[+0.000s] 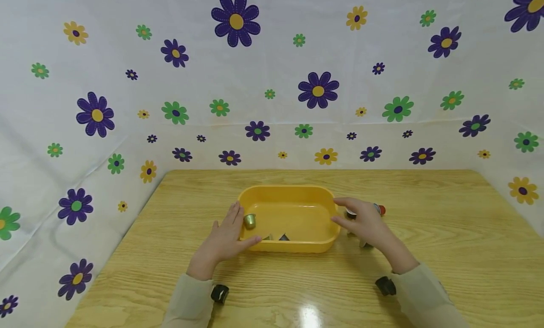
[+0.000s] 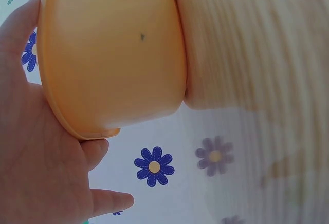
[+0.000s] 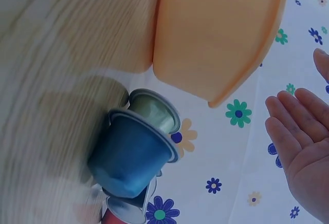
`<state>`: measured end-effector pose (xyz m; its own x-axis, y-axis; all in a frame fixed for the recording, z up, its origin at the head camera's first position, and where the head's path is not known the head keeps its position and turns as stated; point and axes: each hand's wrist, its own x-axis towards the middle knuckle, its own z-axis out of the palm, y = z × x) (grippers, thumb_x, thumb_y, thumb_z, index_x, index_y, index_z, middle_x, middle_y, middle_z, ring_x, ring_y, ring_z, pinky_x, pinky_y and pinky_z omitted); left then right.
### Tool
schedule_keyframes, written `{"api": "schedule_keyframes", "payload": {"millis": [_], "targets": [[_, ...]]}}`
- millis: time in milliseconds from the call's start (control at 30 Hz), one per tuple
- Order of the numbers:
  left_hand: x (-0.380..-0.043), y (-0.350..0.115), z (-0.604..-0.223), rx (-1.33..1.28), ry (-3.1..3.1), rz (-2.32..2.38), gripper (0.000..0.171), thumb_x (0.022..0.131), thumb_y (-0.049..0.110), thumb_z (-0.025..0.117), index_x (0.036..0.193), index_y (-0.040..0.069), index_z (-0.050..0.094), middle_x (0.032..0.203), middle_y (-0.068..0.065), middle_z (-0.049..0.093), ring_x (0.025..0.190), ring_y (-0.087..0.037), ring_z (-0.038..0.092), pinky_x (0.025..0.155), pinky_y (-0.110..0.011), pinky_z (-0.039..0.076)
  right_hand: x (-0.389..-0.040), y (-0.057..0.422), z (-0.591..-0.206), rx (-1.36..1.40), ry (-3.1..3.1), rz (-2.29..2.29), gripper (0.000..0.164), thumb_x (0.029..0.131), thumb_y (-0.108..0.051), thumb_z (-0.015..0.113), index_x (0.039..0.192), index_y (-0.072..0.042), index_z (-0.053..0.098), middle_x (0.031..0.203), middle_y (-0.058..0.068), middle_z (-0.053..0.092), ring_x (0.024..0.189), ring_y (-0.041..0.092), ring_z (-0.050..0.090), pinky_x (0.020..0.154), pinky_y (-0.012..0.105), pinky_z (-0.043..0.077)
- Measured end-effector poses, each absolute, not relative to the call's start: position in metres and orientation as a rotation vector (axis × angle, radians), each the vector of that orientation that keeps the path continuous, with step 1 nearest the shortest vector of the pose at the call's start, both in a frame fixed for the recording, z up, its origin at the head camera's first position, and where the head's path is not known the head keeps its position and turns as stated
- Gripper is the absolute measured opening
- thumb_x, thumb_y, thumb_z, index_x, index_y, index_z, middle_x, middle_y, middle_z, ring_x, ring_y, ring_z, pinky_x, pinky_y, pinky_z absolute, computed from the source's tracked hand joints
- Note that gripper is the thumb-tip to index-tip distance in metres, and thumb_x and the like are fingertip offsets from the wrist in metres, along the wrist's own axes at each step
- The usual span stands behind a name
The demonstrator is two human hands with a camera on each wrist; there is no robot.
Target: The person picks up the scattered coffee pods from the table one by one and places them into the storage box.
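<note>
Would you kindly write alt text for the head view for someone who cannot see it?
A person's left hand touches a yellow tub on a wooden table, with the right hand beside the tub's right end. A gold pod and two partly hidden items lie inside; more pods show beside the right hand. A flowered cloth hangs behind.

One oblong yellow plastic tub (image 1: pixel 293 246); one gold cup-shaped capsule (image 1: pixel 250 221), two half-hidden pieces (image 1: pixel 284 237) inside; at least three coloured capsules (image 3: pixel 131 154) outside.
</note>
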<state>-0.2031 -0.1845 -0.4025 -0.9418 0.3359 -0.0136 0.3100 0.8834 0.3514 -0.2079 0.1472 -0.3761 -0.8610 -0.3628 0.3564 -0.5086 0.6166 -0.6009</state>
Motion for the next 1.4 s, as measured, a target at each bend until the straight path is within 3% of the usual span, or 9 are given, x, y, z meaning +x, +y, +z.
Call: {"api": "schedule_keyframes", "payload": {"millis": [133,300,567,1400], "targets": [[-0.202,-0.185,-0.402,0.512,2.973,0.545,0.093,0.082,0.059,0.046,0.139,-0.006,0.01,0.146,-0.017,0.0,0.133,-0.026,0.0,0.094,-0.063,0.011,-0.207,0.151,-0.376,0.706,-2.643,1.068,0.044,0.08,-0.017,0.066,0.115,0.007,0.055,0.113,0.019,0.057,0.103,0.032,0.053,0.081,0.042,0.044],[-0.203,-0.184,-0.403,0.508,2.968,0.544,0.092,0.083,0.057,0.047,0.139,-0.006,0.008,0.146,-0.017,-0.001,0.133,-0.026,-0.001,0.094,-0.063,0.01,-0.206,0.157,-0.377,0.694,-2.646,1.063,0.044,0.08,-0.017,0.066,0.116,0.006,0.055,0.111,0.02,0.057,0.092,0.03,0.058,0.068,0.036,0.049],[-0.203,-0.185,-0.401,0.52,2.969,0.542,0.093,0.082,0.058,0.046,0.139,-0.007,0.009,0.146,-0.017,0.0,0.133,-0.027,0.0,0.094,-0.063,0.011,-0.206,0.168,-0.379,0.647,-2.677,1.035,0.043,0.082,-0.018,0.065,0.116,0.006,0.054,0.113,0.021,0.056,0.103,0.035,0.052,0.081,0.045,0.044],[-0.202,-0.183,-0.401,0.514,2.967,0.557,0.092,0.083,0.055,0.049,0.139,-0.007,0.008,0.145,-0.018,0.0,0.132,-0.028,0.0,0.094,-0.063,0.011,-0.201,0.198,-0.379,0.569,-2.661,0.955,0.041,0.08,-0.016,0.066,0.113,0.007,0.056,0.108,0.022,0.058,0.092,0.037,0.056,0.073,0.047,0.046]]}}
